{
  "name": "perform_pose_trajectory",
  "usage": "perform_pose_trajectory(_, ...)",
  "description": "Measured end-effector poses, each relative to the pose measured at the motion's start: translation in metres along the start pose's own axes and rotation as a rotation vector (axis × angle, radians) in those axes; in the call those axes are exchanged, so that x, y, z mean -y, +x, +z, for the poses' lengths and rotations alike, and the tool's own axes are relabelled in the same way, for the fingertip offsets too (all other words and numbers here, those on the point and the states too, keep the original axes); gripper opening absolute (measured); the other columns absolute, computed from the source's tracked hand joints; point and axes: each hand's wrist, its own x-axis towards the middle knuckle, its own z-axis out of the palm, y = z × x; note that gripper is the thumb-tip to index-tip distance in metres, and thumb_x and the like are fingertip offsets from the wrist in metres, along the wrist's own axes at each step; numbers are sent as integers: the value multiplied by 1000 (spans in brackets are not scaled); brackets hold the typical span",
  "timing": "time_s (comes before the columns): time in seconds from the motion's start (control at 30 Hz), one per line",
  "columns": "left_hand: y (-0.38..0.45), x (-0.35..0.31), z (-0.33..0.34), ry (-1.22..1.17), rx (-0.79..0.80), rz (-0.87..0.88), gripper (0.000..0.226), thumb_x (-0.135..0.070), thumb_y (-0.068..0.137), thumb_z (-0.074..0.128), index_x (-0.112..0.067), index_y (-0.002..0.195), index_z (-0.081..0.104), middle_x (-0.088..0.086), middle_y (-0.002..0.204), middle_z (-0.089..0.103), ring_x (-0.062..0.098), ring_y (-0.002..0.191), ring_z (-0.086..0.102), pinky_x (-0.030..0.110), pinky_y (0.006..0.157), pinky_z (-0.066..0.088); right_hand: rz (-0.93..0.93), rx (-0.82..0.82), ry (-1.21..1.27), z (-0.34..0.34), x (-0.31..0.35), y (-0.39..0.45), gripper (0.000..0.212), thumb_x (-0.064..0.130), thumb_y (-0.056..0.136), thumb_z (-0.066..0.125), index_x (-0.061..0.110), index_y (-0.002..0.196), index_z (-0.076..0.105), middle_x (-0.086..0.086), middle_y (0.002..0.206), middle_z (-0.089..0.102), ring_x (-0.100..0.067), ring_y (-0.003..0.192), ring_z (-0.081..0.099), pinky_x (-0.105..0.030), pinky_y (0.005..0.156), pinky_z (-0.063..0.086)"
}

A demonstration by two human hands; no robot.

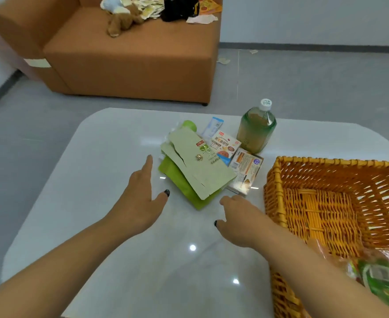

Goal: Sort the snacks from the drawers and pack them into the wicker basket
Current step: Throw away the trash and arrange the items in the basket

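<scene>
A pile of snacks lies mid-table: a pale green pouch [195,164] on top of a brighter green pouch [177,184], a small cookie box [224,144], an orange-and-white box [244,173] and a thin blue-white sachet [213,127]. A green drink bottle [255,129] stands upright behind them. The wicker basket [276,193] sits at the right, with a red-and-green snack bag [384,278] in its near corner. My left hand [140,198] hovers open just left of the pouches. My right hand [239,219] is open just below the pile, beside the basket's left rim.
The white glossy table [111,226] has rounded corners. Beyond it stands an orange sofa [129,60] holding a plush toy, paper scraps and a black bag. Paper bits lie on the grey floor at the back right.
</scene>
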Motion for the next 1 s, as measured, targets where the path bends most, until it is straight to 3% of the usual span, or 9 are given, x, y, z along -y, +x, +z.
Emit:
perform_pose_trajectory(0.2, 18, -24, -26, -137, 6, -138, 91, -32, 95, 59, -23, 155, -9, 5, 161, 18, 20, 145, 28, 41, 116, 30, 50, 10, 253, -16, 17, 5, 43, 32, 95, 52, 13, 133, 46, -7, 133, 48, -22, 116, 51, -28, 90, 45)
perform_pose_trajectory(0.37, 73, -21, -14, -263, 64, -286, 90, -34, 93, 62, -17, 156, 0, 7, 160, 20, 25, 143, 30, 33, 106, 33, 194, -32, 639, -14, 12, 36, 42, 32, 96, 53, 14, 132, 46, -3, 131, 52, -17, 109, 52, -19, 70, 41)
perform_pose_trajectory(0.43, 102, -13, -5, -347, 90, -372, 92, -38, 91, 65, -16, 156, 4, 8, 159, 19, 27, 140, 33, 31, 103, 35, 311, -79, 860, -7, 10, 58, 44, 33, 93, 57, 15, 131, 44, -1, 124, 53, -16, 105, 51, -23, 75, 44)
perform_pose_trajectory(0.53, 142, 5, 10, -495, 95, -519, 100, -48, 85, 69, -15, 155, 7, 8, 156, 25, 28, 135, 38, 41, 102, 42, 478, -153, 1238, 5, 8, 93, 35, 30, 91, 63, 17, 119, 46, 5, 101, 53, -19, 102, 51, -34, 87, 46)
perform_pose_trajectory(0.63, 170, 17, 27, -549, 107, -567, 104, -56, 74, 76, -16, 151, 19, 6, 150, 34, 28, 132, 41, 41, 96, 42, 588, -233, 1527, 18, 7, 122, 17, 27, 90, 66, 23, 100, 53, -1, 108, 59, -26, 104, 55, -39, 84, 46)
perform_pose_trajectory(0.73, 183, 29, 45, -655, 100, -568, 95, -52, 62, 83, -17, 139, 38, 2, 134, 54, 24, 117, 54, 35, 83, 44, 678, -322, 1646, 35, 3, 140, 12, 23, 86, 71, 20, 85, 59, -13, 108, 66, -35, 101, 63, -46, 87, 51)
perform_pose_trajectory(0.87, 183, 37, 54, -778, 61, -540, 89, -44, 50, 89, -13, 126, 54, 2, 115, 68, 17, 96, 67, 28, 67, 54, 659, -254, 1721, 51, 5, 146, 20, 21, 85, 72, 11, 99, 61, -12, 107, 69, -31, 94, 68, -44, 80, 57)
perform_pose_trajectory(0.97, 177, 42, 52, -834, 10, -493, 51, -24, 66, 89, -9, 110, 66, 7, 104, 73, 17, 82, 69, 20, 56, 53, 647, -306, 1692, 53, 9, 141, 24, 17, 82, 75, 9, 101, 62, -13, 105, 70, -31, 92, 69, -43, 75, 59)
perform_pose_trajectory(1.0, 174, 43, 49, -867, -14, -494, 52, -23, 66, 90, -10, 110, 64, 7, 104, 73, 18, 84, 70, 23, 62, 56, 624, -326, 1691, 51, 12, 137, 24, 15, 82, 75, 10, 101, 62, -13, 105, 69, -30, 92, 70, -39, 69, 60)
